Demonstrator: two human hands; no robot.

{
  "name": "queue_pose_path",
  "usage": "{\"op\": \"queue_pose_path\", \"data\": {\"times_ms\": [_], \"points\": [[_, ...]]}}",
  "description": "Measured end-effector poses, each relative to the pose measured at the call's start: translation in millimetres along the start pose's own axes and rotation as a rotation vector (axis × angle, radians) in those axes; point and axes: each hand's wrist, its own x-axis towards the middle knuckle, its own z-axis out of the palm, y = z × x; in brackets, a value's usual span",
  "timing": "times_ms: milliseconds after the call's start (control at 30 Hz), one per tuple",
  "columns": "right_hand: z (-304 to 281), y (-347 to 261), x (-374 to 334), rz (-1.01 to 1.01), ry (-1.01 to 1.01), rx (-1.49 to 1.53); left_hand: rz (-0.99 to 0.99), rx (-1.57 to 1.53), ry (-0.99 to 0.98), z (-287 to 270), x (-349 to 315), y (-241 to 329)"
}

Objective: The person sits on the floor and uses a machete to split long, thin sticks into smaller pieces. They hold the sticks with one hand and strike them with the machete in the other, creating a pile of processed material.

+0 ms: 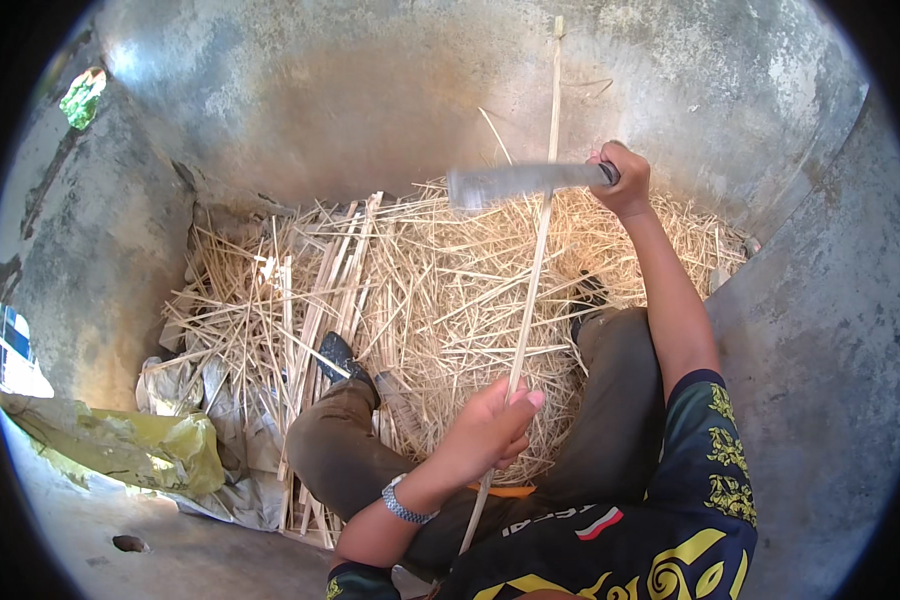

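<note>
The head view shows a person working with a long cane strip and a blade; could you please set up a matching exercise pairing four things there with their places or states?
Things:
1. broad blade
2. long cane strip
3. yellow plastic sheet
4. metal wristband

Places or states:
A. crumpled at the lower left
B. on the left hand's wrist
C. gripped by the right hand, lying across the strip
D. pinched by the left hand, rising toward the wall

Pairs: 1-C, 2-D, 3-A, 4-B
</note>
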Motion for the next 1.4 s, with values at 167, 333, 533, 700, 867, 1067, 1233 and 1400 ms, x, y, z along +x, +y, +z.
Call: {"op": "queue_pose_path", "data": {"times_ms": [167,333,533,700,867,1067,1233,1400], "points": [[9,-5,-10,0.671,-0.252,-0.096,-0.069,-0.067,-0.005,-9,9,6],[14,-28,-14,0.463,-0.448,-0.244,-0.115,-0.112,0.082,-20,25,-9],[6,-21,-10,-0.388,-0.106,-0.034,-0.123,0.004,0.034,-6,22,-15],[15,11,-31,0.058,-0.197,-0.181,-0.154,-0.050,-0.001,-6,19,-16],[10,15,-34,0.311,-0.214,-0.360,-0.176,-0.059,0.014,-7,18,-12],[3,9,-32,0.070,-0.150,-0.215,-0.165,-0.111,-0.006,-8,18,-11],[-7,-22,0,-0.450,0.082,-0.072,-0.149,-0.055,0.038,-5,10,-4],[10,-2,-15,0.569,-0.228,-0.272,-0.117,0.078,-0.009,2,3,-16]]}}
